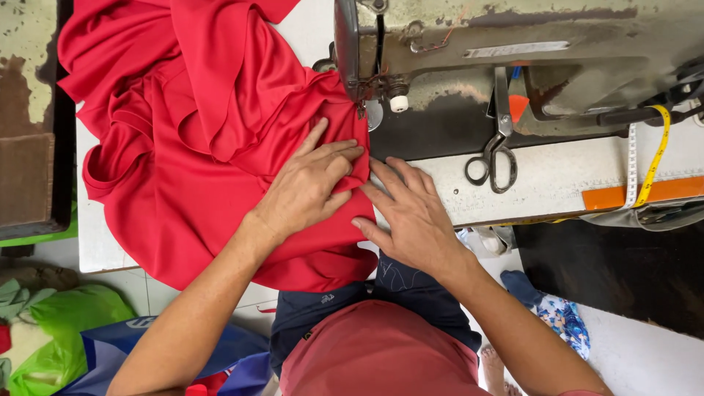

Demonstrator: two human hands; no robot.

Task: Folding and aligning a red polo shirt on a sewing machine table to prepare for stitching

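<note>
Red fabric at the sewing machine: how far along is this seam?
Done: red fabric lies spread on the table, its edge at the needle.
In hand: left hand presses the edge flat; right hand steadies it at the fold.
Left: no stitching can be made out; scissors and tape measure lie untouched.

The red garment (191, 125) is smooth knit cloth with a faint sheen, lying in soft folds left of the sewing machine (513, 51). That machine is painted metal, its finish worn, chipped and stained dull. Leaning against its front, the scissors (497, 147) are bare grey metal. Beside them to the right a yellow measuring tape (655, 158) looks like glossy plastic. The table (557, 176) below the machine is matt, scuffed white.
</note>
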